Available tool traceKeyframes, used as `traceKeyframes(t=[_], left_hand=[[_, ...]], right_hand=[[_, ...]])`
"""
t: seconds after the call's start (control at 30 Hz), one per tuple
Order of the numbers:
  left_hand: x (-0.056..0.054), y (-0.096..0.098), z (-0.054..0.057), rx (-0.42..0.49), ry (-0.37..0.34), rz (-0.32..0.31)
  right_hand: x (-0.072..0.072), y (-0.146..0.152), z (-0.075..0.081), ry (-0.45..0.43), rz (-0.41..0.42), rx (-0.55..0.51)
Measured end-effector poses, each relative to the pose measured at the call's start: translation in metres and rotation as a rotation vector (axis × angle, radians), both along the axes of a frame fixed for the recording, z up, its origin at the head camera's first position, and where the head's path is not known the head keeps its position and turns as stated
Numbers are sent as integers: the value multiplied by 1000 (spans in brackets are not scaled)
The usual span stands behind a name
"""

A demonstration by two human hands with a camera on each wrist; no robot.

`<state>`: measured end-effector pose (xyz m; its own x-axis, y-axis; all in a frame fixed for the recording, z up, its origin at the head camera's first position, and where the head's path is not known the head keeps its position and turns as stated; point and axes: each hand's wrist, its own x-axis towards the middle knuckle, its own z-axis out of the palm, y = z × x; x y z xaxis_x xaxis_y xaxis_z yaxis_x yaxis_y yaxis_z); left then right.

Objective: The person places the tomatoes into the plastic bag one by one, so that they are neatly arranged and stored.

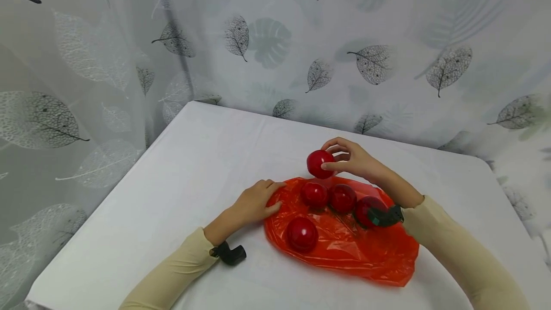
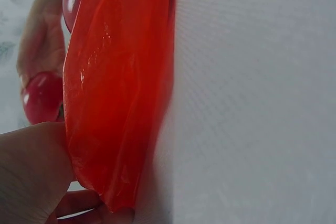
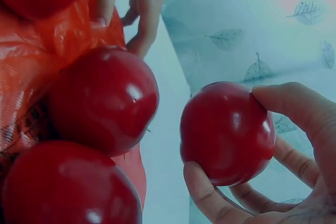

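Observation:
My right hand (image 1: 349, 159) holds a shiny red apple (image 1: 320, 164) above the far edge of a red plastic bag (image 1: 340, 262). In the right wrist view, thumb and fingertips are spread round this apple (image 3: 228, 134). At the bag's left end is my left hand (image 1: 257, 201), its thumb and fingers curved about the edge. The left wrist view shows the bag (image 2: 118, 87) between that thumb and the fingers. On the bag sit several more apples: a row along the far side, including one apple (image 1: 314, 195), and another apple (image 1: 302, 234) nearer the front.
A white-covered table (image 1: 206, 157) extends around the bag. Behind and to the left hangs a pale curtain (image 1: 275, 37) printed with leaves. A dark wrist camera (image 1: 231, 254) sits at the left cuff, and another camera (image 1: 385, 216) at the right overlaps an apple.

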<state>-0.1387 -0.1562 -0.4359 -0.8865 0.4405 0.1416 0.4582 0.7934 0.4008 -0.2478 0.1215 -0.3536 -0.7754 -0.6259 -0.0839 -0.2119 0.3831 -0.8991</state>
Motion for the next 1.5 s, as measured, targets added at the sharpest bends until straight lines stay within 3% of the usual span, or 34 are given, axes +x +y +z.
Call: traceKeyframes(t=[0.27, 1.0, 1.23, 1.5], left_hand=[[-2, 2, -3, -10, 3, 1], [-1, 4, -5, -7, 9, 22], [-1, 4, -6, -7, 16, 18], [-2, 4, -5, 0, 19, 16]], right_hand=[[16, 13, 3, 68, -17, 8], [73, 39, 2, 14, 25, -76], [88, 47, -7, 24, 60, -84], [102, 52, -22, -52, 107, -141]])
